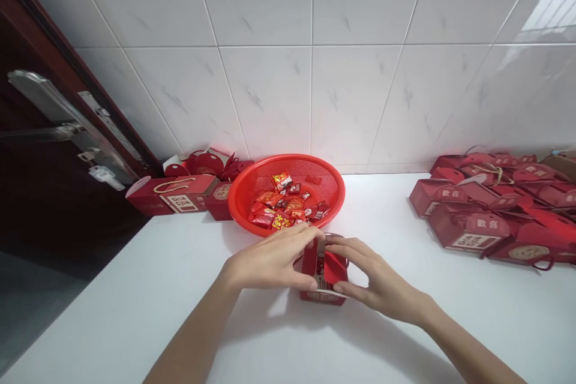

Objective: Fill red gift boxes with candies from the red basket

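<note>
Together, the left hand (pixel 279 258) and right hand (pixel 378 279), fingers curved, grip a red box (pixel 323 296) between them, its top open, on the worktop (pixel 252 336). Just behind sits a basket (pixel 333 216) of sweets (pixel 288 207); more boxes (pixel 477 222) stand well right.

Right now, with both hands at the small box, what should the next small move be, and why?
I'd probably fold the bright red flap inward: the right hand is at it, the left hand is at the opposite side of the small box, whose top gapes open.
</note>
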The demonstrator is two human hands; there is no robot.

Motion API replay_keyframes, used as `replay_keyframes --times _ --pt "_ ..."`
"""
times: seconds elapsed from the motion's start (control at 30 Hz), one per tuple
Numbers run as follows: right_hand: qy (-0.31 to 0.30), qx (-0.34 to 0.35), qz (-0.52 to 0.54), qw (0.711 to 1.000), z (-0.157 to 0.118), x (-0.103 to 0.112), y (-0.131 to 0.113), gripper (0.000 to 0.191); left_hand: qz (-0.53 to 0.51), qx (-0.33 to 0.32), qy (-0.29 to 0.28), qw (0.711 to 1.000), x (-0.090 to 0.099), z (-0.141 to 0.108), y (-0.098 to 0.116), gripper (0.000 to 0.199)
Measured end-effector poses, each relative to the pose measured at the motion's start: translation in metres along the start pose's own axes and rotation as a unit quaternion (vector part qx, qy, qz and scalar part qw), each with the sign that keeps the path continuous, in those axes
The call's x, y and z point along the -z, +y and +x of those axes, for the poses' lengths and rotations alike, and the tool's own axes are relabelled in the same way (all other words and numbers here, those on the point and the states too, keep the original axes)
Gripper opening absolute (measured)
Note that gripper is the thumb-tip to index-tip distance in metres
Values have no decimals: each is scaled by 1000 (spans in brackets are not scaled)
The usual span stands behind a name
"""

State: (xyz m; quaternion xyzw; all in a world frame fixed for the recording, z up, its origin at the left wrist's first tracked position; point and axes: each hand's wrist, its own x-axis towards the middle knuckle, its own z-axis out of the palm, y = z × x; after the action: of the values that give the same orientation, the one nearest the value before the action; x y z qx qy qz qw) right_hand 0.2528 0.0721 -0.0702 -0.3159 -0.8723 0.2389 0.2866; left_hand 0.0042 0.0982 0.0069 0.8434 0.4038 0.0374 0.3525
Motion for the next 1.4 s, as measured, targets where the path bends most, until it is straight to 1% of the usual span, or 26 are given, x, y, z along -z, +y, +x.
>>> replay_keyframes --times 0.1,0.17,0.33,0.4,0.47,0.5,0.57,0.63,0.7,0.77,0.83,0.9,0.93,1.0,1.07,1.13,1.2,1.3,1.4 --pt "59 -6 27 998 -9 -11 4 44 4 -5 -27 1000 -1 1 2 42" --pt "96 -16 38 995 -14 -17 5 38 12 0 -40 999 -2 1 3 38" --pt "177 -39 27 983 -24 -27 9 21 14 -6 -53 999 -1 2 1 38" --pt "210 -64 25 975 -25 -29 13 22 19 -9 -48 999 0 2 0 32" --pt "227 -111 34 967 -25 -30 16 28 36 -1 -34 999 -1 3 -1 23" --pt "223 -140 44 964 -25 -30 18 32 50 10 -21 998 -1 4 -1 19" --pt "196 -191 71 959 -24 -30 19 40 87 41 11 995 -4 6 2 15" --pt "161 -225 102 956 -23 -29 18 48 131 77 36 988 -8 7 7 13" --pt "129 -248 127 952 -21 -28 16 53 166 103 49 980 -12 8 14 14" --pt "102 -266 144 948 -20 -27 12 54 179 122 58 974 -16 8 19 24" --pt "89 -274 166 943 -18 -26 10 55 179 130 70 973 -20 6 20 38" --pt "89 -275 199 936 -17 -26 9 54 183 117 82 973 -25 3 19 50" --pt "91 -275 221 931 -16 -27 9 54 188 108 85 972 -27 2 17 51" --pt "97 -277 277 915 -15 -27 10 54 199 93 89 972 -31 0 13 41" --pt "113 -281 335 892 -14 -26 10 56 202 85 91 971 -37 -1 10 31" --pt "134 -284 378 871 -13 -23 10 58 194 83 94 973 -42 -1 8 30" --pt "153 -286 401 857 -12 -19 8 57 179 81 94 976 -45 -1 6 33" --pt "158 -283 421 847 -8 -14 5 56 143 54 97 983 -48 -1 2 34" --pt "127 -279 423 853 -3 -10 2 51 84 30 90 992 -47 -1 -4 31"
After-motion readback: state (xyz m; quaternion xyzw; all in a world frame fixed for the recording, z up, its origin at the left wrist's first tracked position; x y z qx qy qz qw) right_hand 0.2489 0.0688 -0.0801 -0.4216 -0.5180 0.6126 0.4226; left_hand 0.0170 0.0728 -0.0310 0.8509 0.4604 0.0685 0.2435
